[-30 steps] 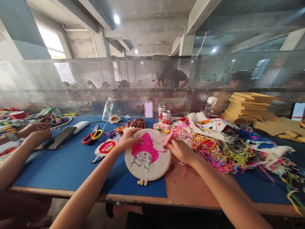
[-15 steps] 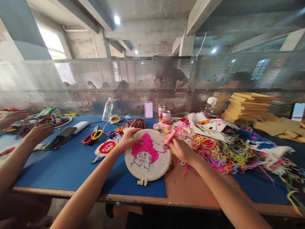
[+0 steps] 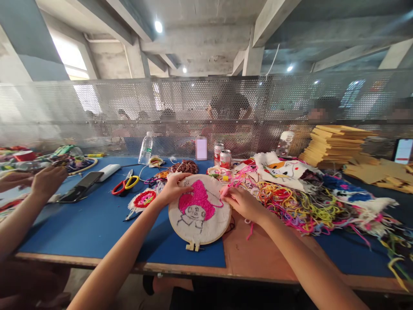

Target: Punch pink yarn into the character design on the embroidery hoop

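My left hand grips the upper left rim of a round embroidery hoop, thumb on the front and fingers behind. White cloth is stretched in it, with a grey-outlined cartoon face and a hood filled in with looped magenta yarn. At the hoop's upper right, my right hand is closed around a pink punch needle, mostly hidden by the fingers. A strand of pink yarn runs from the magenta patch towards these fingers. The hoop's screw clamp points towards me.
Right of the hoop lies a heap of tangled yarn with stitched cloth pieces. Scissors, a phone and a bottle are to the left. Cans stand behind, near a perforated screen. A co-worker's hands are far left.
The pink punch needle has tipped and now shows less of its handle; my right hand has shifted slightly left. My left hand and the hoop stay put. The co-worker's hands have moved.
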A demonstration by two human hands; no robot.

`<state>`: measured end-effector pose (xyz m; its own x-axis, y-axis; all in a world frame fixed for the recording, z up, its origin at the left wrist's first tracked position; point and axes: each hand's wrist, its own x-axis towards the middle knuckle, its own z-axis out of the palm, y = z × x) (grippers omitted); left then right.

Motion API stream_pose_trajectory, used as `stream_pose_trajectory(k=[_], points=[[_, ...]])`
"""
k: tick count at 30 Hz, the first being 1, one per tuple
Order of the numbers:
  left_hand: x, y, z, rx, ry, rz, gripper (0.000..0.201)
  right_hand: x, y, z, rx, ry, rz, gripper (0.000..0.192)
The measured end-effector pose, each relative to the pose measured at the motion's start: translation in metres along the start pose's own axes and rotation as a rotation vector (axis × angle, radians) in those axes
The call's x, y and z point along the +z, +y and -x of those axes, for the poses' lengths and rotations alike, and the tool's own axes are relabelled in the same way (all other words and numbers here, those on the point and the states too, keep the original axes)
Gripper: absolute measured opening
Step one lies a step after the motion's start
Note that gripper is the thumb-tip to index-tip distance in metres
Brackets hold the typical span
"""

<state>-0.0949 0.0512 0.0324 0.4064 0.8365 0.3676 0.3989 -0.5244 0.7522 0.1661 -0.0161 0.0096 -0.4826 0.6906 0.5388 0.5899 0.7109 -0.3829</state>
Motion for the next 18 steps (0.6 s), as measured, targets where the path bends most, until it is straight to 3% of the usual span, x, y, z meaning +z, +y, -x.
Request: stream_pose_trajectory(k=[6,18], points=[[-0.0001,0.0015,0.0005,-0.007,0.004,-0.013,0.048,0.0001,0.0013,-0.0004,0.000,0.004,-0.017,0.008],[-0.0005,0.0026,0.0017,-0.047,0.039,-0.052,0.049,0.0004,-0.0003,-0.0015,0.145,0.162,-0.159,0.009]])
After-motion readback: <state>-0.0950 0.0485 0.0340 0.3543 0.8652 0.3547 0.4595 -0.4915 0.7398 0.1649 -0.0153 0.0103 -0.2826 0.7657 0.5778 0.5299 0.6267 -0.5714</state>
